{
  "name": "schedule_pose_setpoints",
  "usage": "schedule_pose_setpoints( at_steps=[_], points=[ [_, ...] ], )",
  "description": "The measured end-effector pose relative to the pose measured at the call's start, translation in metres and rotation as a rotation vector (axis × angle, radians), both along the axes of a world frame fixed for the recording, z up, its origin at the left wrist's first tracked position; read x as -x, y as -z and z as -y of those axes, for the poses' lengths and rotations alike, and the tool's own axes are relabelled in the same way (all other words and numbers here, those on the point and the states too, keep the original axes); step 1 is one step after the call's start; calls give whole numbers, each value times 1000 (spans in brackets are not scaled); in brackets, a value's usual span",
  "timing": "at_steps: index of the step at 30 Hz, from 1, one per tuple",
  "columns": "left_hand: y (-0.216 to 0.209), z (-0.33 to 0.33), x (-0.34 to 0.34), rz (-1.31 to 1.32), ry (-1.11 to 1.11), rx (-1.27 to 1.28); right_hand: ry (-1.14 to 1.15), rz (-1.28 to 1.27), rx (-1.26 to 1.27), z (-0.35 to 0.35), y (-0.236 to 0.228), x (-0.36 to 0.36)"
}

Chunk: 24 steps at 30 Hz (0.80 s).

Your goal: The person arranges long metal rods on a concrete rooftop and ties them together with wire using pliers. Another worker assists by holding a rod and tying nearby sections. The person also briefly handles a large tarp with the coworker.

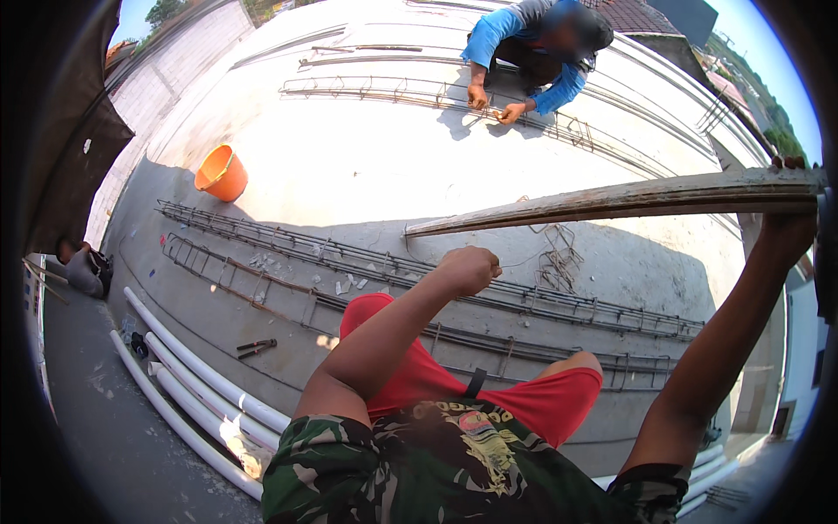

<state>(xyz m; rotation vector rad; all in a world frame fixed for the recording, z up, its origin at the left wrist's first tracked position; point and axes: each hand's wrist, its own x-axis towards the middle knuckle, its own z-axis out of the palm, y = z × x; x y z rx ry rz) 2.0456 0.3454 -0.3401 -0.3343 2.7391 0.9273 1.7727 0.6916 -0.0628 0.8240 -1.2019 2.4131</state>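
My left hand [471, 269] is closed in a fist at mid-view, above the rebar cages. A thin wire [524, 262] runs out from its fingers. My right hand [788, 214] is raised at the far right, its fingers wrapped over a long, weathered wooden beam [611, 199]. The beam slants from there toward the middle, its far end near my left hand. Below lie two long rebar cages [323, 249] with stirrups, in front of my knees. A tangle of bent steel stirrups [559, 258] rests beside the cages, beneath the beam.
Several white pipes [209, 393] lie at lower left, with pliers [257, 348] nearby. An orange bucket [222, 174] stands farther back. A co-worker in blue sleeves [493, 37] crouches over another rebar cage [375, 87]. Another person [85, 269] sits at far left.
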Motion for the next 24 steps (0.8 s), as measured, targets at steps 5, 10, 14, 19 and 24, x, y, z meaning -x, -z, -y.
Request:
schedule_pose_setpoints(
  at_steps=[5,10,14,19,24],
  points=[
    [-26,51,-92,233,51,212,139,-7,64,67,-59,-27],
    [-59,113,-160,286,-191,389,191,-154,-17,78,-114,-48],
    [-69,183,-270,269,-622,560,70,-164,-100,121,-138,-77],
    [-75,233,-365,-227,-1173,597,326,-262,-206,178,-167,-117],
    [-130,215,-350,-725,-1162,280,454,-420,-325,219,-204,-150]
  ],
)
